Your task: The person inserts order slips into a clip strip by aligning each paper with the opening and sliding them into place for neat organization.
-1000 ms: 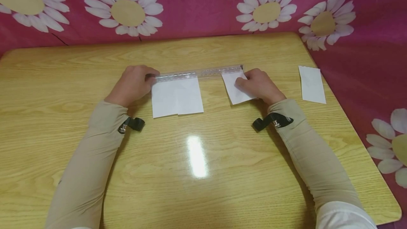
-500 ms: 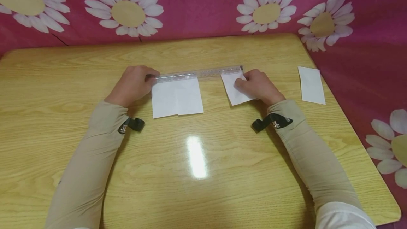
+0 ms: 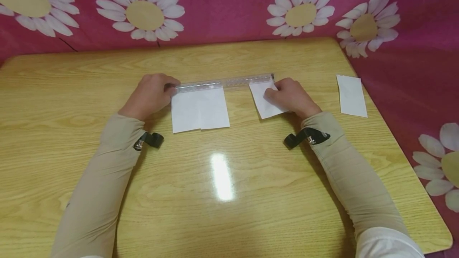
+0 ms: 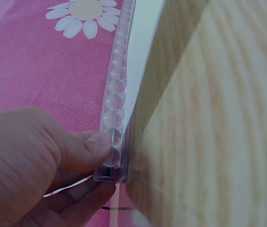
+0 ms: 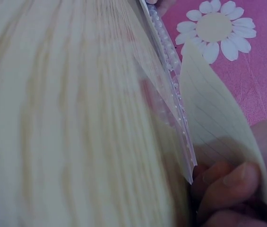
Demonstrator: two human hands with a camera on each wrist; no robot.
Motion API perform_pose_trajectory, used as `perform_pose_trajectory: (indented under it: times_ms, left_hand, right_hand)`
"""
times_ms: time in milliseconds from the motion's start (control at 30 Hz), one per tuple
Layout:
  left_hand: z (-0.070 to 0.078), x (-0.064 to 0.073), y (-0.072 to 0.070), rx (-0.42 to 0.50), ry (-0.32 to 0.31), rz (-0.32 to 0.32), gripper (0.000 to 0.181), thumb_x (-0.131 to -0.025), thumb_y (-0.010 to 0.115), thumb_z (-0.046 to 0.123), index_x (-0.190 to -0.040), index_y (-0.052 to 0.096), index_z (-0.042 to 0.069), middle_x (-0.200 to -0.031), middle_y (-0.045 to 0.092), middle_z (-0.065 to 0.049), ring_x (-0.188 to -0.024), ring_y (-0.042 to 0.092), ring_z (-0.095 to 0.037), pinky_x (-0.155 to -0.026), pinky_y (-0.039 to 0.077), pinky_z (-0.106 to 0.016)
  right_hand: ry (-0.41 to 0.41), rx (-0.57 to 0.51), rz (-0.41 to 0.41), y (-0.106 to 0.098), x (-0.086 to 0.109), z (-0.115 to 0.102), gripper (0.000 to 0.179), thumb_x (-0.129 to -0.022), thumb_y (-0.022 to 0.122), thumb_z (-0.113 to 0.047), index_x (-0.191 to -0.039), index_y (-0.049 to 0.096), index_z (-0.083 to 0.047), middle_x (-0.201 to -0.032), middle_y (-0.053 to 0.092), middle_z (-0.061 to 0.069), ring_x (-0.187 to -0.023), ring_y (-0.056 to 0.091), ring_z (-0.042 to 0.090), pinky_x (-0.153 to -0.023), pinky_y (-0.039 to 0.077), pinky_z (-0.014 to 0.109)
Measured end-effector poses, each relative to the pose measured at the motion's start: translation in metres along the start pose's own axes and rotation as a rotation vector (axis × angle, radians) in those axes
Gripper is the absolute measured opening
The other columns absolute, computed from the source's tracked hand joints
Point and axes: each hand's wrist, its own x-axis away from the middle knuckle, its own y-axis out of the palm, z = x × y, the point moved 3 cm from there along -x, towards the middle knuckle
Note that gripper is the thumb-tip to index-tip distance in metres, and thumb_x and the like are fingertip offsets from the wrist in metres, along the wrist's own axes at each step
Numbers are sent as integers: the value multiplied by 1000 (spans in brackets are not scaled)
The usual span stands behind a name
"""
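A long, clear plastic ruler-like strip (image 3: 201, 86) with a row of round shapes lies across the wooden table. Its left end is pinched between thumb and fingers of my left hand (image 3: 150, 94), also seen close up in the left wrist view. Two white paper slips (image 3: 200, 110) lie side by side, their top edges meeting the strip. My right hand (image 3: 295, 95) pinches another paper slip (image 3: 259, 100), thumb on top, at the strip's right end. In the right wrist view this slip (image 5: 213, 109) curves up and shows faint lines on its underside.
A further white paper slip (image 3: 352, 95) lies near the right edge of the wooden table (image 3: 222, 226). Behind and to the right hangs a pink cloth (image 3: 226, 7) with big white daisies. Black wrist mounts (image 3: 152, 140) sit on both sleeves.
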Motion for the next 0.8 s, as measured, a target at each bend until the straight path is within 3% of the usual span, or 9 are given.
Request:
perform_pose_trajectory:
  times_ms: [800]
  left_hand:
    - [-1,-1,0,-4,-2,-9,36,-103,56,8,-137,66,4,-138,66,-21,-110,57,-33,-103,51,-50]
  right_hand:
    - [-25,32,18,2,0,-3,33,-93,52,-34,-85,69,-7,-81,63,7,-75,58,23,-64,45,30]
